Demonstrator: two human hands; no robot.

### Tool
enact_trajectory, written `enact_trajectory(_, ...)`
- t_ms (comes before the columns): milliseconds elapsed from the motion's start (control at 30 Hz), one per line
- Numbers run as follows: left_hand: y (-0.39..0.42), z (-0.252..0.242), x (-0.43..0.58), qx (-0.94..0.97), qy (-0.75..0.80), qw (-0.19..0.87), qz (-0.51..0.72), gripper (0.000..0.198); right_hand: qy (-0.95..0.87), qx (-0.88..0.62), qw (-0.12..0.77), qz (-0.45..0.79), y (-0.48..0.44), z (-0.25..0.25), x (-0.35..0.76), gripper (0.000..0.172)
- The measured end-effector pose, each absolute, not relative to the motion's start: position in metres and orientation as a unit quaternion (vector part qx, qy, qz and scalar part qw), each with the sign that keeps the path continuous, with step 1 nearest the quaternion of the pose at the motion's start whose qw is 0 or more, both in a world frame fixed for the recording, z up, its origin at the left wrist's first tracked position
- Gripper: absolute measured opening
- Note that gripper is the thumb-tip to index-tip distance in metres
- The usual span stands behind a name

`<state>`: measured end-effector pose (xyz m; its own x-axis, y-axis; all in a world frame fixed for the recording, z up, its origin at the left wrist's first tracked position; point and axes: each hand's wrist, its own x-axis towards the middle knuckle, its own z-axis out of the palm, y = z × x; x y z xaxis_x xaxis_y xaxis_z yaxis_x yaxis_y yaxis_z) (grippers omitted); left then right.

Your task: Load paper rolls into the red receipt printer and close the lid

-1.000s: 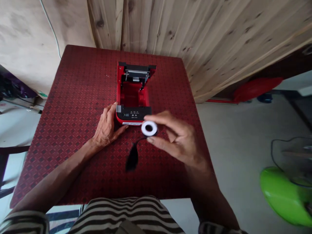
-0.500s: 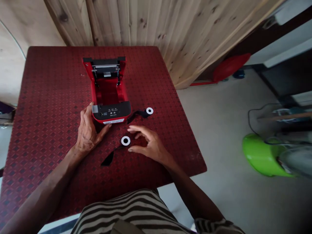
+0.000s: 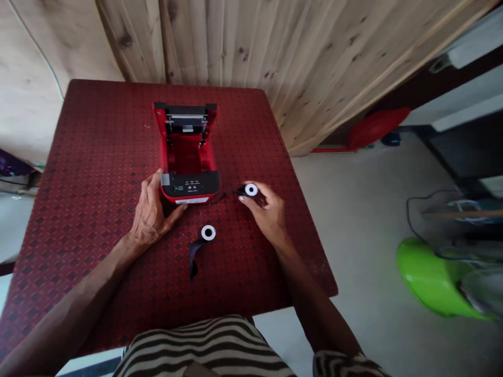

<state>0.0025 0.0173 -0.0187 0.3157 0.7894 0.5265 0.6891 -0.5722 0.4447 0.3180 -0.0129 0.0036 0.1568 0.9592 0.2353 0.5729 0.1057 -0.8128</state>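
**Right hand on a roll beside the open printer, left hand bracing it**

The printer point(image 3: 188, 157) is a small red and black one. It sits mid-table point(image 3: 98, 157) with its lid tipped back toward the wood wall point(image 3: 236, 42), and the red bay inside looks bare.

The left hand point(image 3: 151, 217) lies open against the printer's front left corner. The fingers run up the side and the thumb sits under the front edge, with nothing gripped.

The right hand point(image 3: 269, 212) is just right of the printer, fingertips pinched around the far roll point(image 3: 251, 189). This roll has a white face with a dark core and some black strip showing at its left. I cannot tell whether it is off the cloth or resting on it.

The near roll point(image 3: 208, 232) lies free on the table between the two hands, touching neither. Its black tail point(image 3: 193, 259) trails toward the person's striped clothing point(image 3: 204, 345). A green object point(image 3: 432, 277) stands on the floor, well apart from the table.

My judgement on doing this grasp well:
- Pinch across the roll's rim, thumb opposite fingers, not on the loose strip, since the strip would probably unwind or crease.
- Hold the white face level so the winding does not slip sideways.
- Watch the slack near the printer's front corner, where it could snag.
- A flat left palm is enough to stop the light printer sliding, so no squeeze is needed.
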Motion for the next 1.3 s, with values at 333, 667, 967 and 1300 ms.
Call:
enact_trajectory(333, 0.014, -0.017, 0.002, 0.807, 0.452, 0.091, 0.369, 0.097, -0.867, -0.436, 0.205, 0.126, 0.049, 0.127, 0.255, 0.032)
enact_trajectory(667, 0.012, -0.016, 0.004, 0.792, 0.470, 0.125, 0.369, 0.092, -0.871, -0.484, 0.002, 0.085, 0.102, 0.104, 0.200, 0.022)
enact_trajectory(967, 0.012, -0.017, 0.004, 0.797, 0.468, 0.119, 0.363, 0.093, -0.874, -0.465, -0.035, 0.140, 0.115, 0.104, 0.193, 0.018)
enact_trajectory(1300, 0.008, -0.012, 0.001, 0.776, 0.471, 0.166, 0.385, 0.087, -0.879, -0.402, 0.147, 0.211, 0.088, 0.109, 0.231, 0.048)
